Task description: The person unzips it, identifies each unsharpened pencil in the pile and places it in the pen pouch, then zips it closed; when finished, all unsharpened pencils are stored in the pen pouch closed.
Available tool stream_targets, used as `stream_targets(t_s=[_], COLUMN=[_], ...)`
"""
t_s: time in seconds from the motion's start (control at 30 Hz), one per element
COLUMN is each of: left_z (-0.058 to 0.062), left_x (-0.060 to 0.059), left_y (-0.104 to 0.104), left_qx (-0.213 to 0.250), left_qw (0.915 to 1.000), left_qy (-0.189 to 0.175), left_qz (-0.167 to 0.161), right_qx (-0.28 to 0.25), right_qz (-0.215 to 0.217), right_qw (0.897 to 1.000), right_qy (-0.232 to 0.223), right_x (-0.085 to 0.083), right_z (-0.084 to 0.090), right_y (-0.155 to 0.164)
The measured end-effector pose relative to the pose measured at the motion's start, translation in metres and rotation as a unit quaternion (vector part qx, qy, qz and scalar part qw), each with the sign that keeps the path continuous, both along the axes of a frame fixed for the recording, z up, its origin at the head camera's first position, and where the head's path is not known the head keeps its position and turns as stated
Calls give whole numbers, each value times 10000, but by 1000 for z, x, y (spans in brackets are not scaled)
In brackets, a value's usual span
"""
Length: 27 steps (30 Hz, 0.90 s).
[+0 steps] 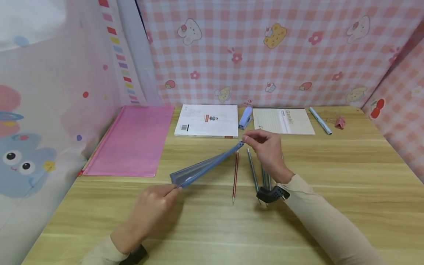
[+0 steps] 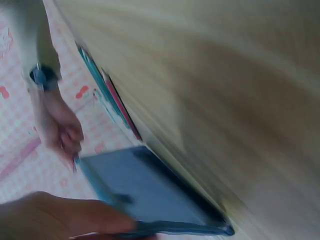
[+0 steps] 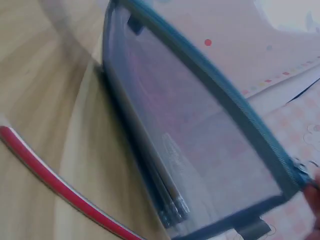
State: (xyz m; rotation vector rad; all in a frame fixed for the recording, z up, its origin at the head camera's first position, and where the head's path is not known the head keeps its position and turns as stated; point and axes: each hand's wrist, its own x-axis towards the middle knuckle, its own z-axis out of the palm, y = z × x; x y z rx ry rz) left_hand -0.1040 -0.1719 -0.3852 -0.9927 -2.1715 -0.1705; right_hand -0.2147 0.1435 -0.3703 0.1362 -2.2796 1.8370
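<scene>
Blue translucent mesh zip pouch [image 1: 205, 166] was held above the wooden table [image 1: 347, 176] at frame centre. Left hand [image 1: 152, 209] pinched its lower-left corner; right hand [image 1: 266, 149] pinched the upper-right end at the zipper. Red pencil [image 1: 235, 176] and dark green pencils [image 1: 253, 173] lay on the table just beside it.

Blue mesh pouch [image 1: 205, 166]; red pencil [image 1: 235, 176]; pink folder [image 1: 132, 140]; pink-checked backdrop [image 1: 265, 48] with cartoon animals; pale wood-grain table [image 1: 331, 176]
</scene>
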Motion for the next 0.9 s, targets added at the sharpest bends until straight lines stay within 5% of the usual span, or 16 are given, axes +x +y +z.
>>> stream_targets(t_s=[0.1,0.27,0.63,0.77,0.9], left_z=[2,0,-4,4,19], left_x=[-3,-10,-29,-26,-26], left_y=[-7,-17,-24,-21,-16], left_qx=[-322,-935,-1500,-1507,-1367], left_qw=[9968,9815,9585,9426,9403], left_qy=[-416,-1046,-1636,-2249,-2484], left_qz=[601,1305,1787,1956,1882], right_qx=[663,1728,2380,2549,2935], right_qz=[593,1595,2572,2735,2641], right_qw=[9953,9702,9335,9253,9182], right_qy=[-373,-581,-758,-640,-325], right_x=[9,30,53,53,47], right_z=[-2,-13,-24,-23,-17], right_y=[2,0,-17,-9,7])
